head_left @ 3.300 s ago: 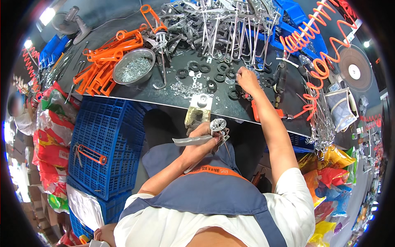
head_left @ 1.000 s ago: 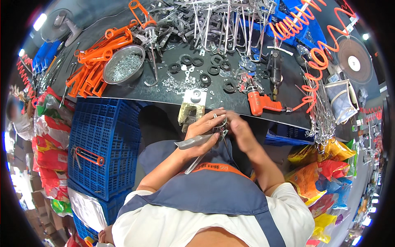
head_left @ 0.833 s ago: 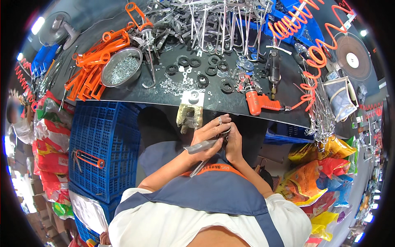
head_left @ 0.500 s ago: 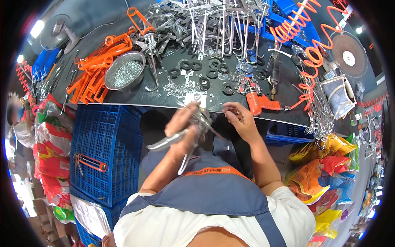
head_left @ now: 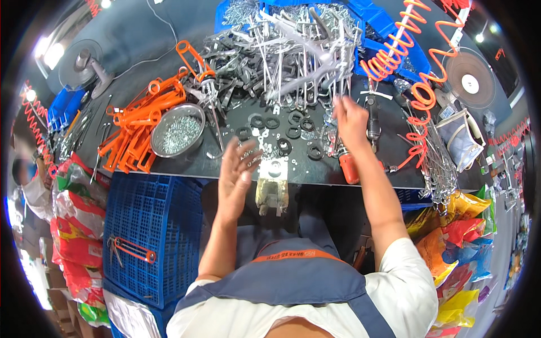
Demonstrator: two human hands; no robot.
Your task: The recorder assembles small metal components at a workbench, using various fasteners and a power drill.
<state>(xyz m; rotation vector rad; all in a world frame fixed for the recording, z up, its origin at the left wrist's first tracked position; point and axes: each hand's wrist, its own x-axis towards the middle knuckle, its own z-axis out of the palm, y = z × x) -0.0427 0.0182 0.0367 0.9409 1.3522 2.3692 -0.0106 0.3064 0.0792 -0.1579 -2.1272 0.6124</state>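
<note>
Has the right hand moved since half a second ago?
Yes. The right hand was near and left of the red drill; now it is beyond it, farther over the table, away from the person.

White shirt, blue-grey apron

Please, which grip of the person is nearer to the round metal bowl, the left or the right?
Left. The left grip is just right of the bowl and slightly lower in the picture; the right grip is much farther right, near the orange tool.
</note>
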